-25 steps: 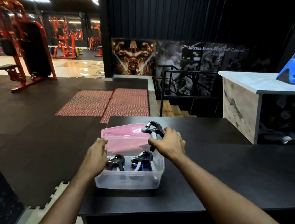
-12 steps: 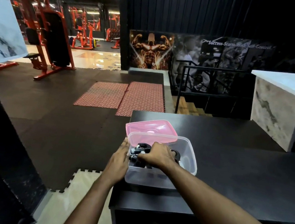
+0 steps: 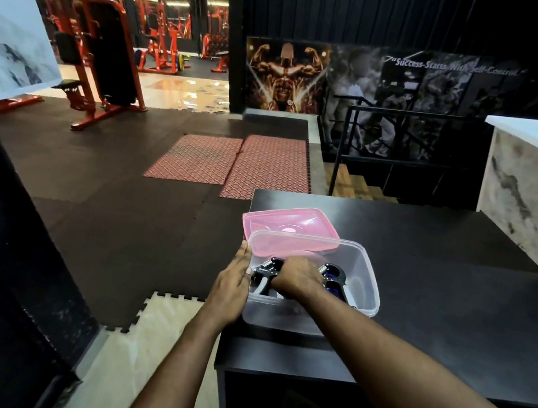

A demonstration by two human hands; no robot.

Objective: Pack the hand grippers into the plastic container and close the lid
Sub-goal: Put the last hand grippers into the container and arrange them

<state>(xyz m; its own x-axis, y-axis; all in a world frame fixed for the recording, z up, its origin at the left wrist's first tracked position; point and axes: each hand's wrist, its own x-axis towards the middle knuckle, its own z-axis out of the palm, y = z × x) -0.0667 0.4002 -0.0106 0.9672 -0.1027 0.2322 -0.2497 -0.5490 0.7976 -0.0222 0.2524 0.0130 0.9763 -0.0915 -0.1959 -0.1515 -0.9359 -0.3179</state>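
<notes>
A clear plastic container stands open at the left end of a black counter. Its pink lid lies flat on the counter just behind it, partly overlapped by the container's rim. Black hand grippers lie inside: one at the left, another with blue parts at the right. My right hand reaches down into the container, fingers curled on a hand gripper between those two. My left hand lies flat against the container's left outer wall.
The counter's left edge drops off right beside the container, to dark floor mats and a pale foam tile. A marble-topped block rises at the counter's far right. A stair railing and red gym machines stand beyond.
One second ago my right hand held a hand gripper above the container's rim; it has since lowered it inside. My left hand stays on the left wall. The camera view has shifted left.
</notes>
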